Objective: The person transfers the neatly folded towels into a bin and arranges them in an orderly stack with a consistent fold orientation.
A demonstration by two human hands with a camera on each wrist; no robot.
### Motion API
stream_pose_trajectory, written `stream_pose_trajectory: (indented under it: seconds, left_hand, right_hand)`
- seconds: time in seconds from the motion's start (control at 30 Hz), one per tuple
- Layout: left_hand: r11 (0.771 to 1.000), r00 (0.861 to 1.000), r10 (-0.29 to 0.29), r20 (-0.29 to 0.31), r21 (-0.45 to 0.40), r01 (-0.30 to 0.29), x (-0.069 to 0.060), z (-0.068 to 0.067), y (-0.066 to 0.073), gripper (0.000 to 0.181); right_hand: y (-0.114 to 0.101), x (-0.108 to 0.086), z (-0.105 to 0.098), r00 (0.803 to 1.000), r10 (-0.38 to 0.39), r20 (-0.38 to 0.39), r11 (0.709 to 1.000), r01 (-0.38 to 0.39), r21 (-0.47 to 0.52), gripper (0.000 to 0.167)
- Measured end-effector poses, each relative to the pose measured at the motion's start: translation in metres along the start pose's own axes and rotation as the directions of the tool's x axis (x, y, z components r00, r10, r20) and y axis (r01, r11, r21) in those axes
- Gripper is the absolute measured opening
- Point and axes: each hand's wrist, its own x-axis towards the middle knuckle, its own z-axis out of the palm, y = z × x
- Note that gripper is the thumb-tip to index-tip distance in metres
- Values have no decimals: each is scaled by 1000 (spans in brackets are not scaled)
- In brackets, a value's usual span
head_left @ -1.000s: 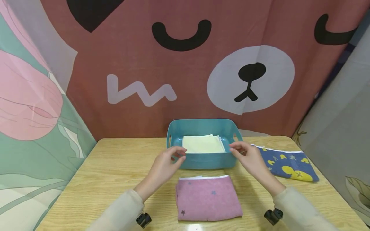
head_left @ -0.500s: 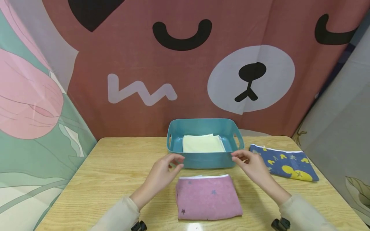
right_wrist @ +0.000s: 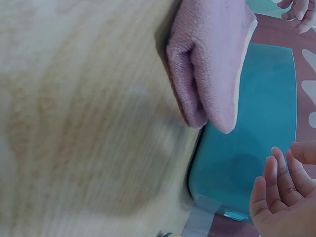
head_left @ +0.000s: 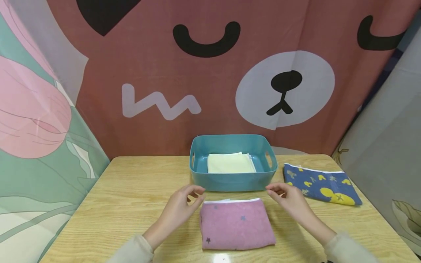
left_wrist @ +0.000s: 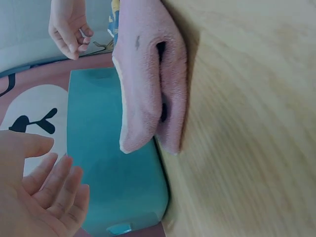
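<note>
A folded pink cloth [head_left: 237, 225] with small stars lies on the table in front of a teal basket [head_left: 232, 182], which has a folded pale yellow cloth [head_left: 230, 163] inside. My left hand [head_left: 180, 204] hovers near the pink cloth's back left corner, fingers loosely bent and holding nothing. On the other side, my right hand [head_left: 292, 200] is in the air by its back right corner, also empty. Both wrist views show relaxed fingers, the left hand [left_wrist: 47, 192] and the right hand [right_wrist: 286, 192], apart from the pink cloth's thick folded layers.
A folded blue cloth [head_left: 323, 185] with yellow figures lies at the right of the wooden table [head_left: 131, 190]. Behind the basket hangs a reddish curtain [head_left: 158, 135] with a bear's face, and patterned fabric hangs at both sides.
Both hands have drawn back from beside the basket's front towards the pink cloth, staying empty. The cloths and the basket have not moved.
</note>
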Motion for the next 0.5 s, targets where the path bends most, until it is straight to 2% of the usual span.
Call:
stream_pose_trajectory:
  seconds: [0.2,0.5]
  left_hand:
    - [996,996,-91,16,0,91,-6,3,-5,16]
    - [989,988,-141,58,-26,143,-17,6,-11,21]
  right_hand:
    - [5,-9,1,999,32,13,999,-32,2,10]
    - [14,-19,7,1000,25,6,1000,-25,19,9]
